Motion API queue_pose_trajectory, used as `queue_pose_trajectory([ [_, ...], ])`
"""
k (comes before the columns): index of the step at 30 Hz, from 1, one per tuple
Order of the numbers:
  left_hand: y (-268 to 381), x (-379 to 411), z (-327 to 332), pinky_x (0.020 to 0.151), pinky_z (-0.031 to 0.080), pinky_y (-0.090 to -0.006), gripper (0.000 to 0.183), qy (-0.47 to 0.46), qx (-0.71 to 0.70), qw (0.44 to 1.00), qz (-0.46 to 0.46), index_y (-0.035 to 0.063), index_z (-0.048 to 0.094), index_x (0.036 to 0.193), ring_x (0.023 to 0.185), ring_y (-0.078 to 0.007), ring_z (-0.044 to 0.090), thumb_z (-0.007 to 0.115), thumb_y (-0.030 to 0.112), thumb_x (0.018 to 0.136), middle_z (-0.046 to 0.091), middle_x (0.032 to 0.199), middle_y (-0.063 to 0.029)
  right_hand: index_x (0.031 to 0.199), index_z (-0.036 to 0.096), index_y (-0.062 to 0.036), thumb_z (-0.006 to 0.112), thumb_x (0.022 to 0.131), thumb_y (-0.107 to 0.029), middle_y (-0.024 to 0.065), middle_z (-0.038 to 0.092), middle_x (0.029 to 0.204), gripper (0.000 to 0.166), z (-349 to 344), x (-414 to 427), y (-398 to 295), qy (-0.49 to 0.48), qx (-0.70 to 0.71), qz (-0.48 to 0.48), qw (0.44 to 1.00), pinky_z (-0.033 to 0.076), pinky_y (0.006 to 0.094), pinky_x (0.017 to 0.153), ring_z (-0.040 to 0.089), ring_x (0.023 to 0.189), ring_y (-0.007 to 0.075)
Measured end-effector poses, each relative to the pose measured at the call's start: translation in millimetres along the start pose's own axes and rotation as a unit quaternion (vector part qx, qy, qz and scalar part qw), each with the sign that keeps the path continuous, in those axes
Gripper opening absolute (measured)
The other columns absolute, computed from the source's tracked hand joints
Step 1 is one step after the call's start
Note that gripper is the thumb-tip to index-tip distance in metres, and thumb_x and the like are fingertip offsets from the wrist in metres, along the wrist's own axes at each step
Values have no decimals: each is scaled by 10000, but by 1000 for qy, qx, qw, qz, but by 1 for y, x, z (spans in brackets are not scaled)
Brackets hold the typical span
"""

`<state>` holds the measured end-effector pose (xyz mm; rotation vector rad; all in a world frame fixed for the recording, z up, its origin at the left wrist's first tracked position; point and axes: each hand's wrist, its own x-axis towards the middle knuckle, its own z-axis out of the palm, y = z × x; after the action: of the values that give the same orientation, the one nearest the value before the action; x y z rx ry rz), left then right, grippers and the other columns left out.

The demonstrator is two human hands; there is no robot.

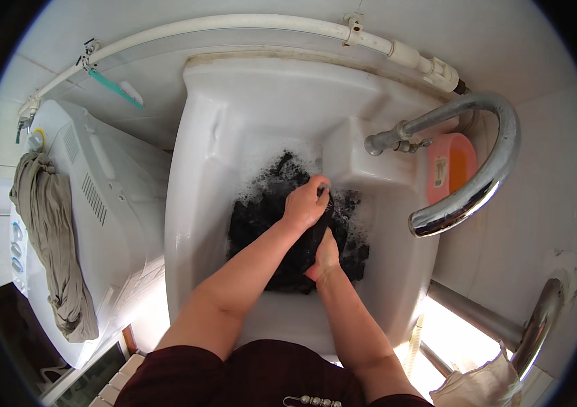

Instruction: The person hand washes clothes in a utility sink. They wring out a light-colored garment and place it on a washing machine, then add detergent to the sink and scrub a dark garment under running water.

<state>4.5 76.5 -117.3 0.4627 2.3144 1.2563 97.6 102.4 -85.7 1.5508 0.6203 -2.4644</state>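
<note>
A soaked black cloth, likely a garment (263,219), lies bunched in the basin of a white ceramic sink (202,203). Soap suds (263,185) float around it, thickest toward the back. My left hand (309,201) grips a fold of the cloth near the basin's middle, its fingers curled. Just below, my right hand (326,256) holds the same raised fold from the other side. Part of the right hand's fingers is hidden by the fabric. Between the two hands the fold runs taut-looking and dark.
A curved chrome faucet (464,206) arches over the sink's right side. Behind it sits a pink plastic container (438,168). At left stands a white washing machine (115,203) with a grey-green cloth (49,244) on it. A teal brush (115,89) hangs from the white pipe (248,21).
</note>
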Motion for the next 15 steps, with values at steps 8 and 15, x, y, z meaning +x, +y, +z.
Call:
queue_pose_trajectory([
  [8, 0, -63, 27, 706, 508, -429, 245, 16, -6, 994, 106, 121, 587, 1062, 785, -349, 636, 583, 194, 828, 647, 847, -150, 1303, 461, -216, 434, 872, -601, 57, 490, 1298, 579, -61, 65, 19, -177, 66, -90, 978, 328, 476, 987, 430, 1221, 250],
  [15, -93, 20, -38, 701, 491, -446, 306, 175, 279, 940, 93, 106, 570, 1127, 853, -360, 609, 609, 242, 856, 633, 1019, -147, 1270, 478, 8, 660, 724, -623, 204, 508, 1297, 855, -39, 80, -56, 27, -310, -268, 912, 401, 427, 965, 505, 1183, 342],
])
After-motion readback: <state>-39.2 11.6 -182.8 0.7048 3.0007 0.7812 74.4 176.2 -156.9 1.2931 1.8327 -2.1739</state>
